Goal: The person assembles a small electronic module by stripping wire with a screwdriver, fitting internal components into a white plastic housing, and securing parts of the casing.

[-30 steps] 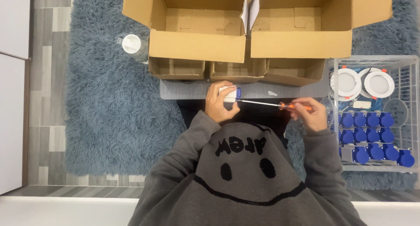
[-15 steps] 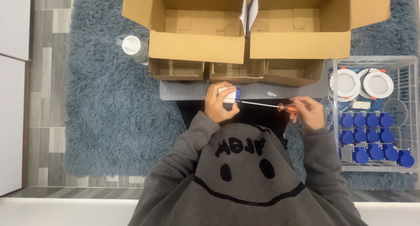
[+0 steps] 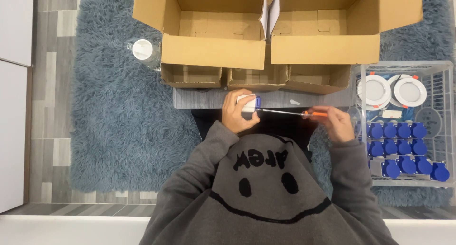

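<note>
Both arms bent inward in grey sleeves, the left hand (image 3: 240,113) curled closed, the right hand (image 3: 336,124) pinched shut, held level.

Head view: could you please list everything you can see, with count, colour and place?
Large boxes: two, brown cardboard, open, top centre.
Small boxes: three, brown, below the large ones.
Bottle: one, clear with white cap, left of the boxes.
Rug: one, blue-grey, on the floor.
Basket: one, wire, right side.
Round lamps: about three, white, in the basket.
Blue parts: many, in the basket.
Small device: one, white and blue, in the left hand.
Screwdriver: one, orange handle, in the right hand.
Left hand.
Right hand.
</note>
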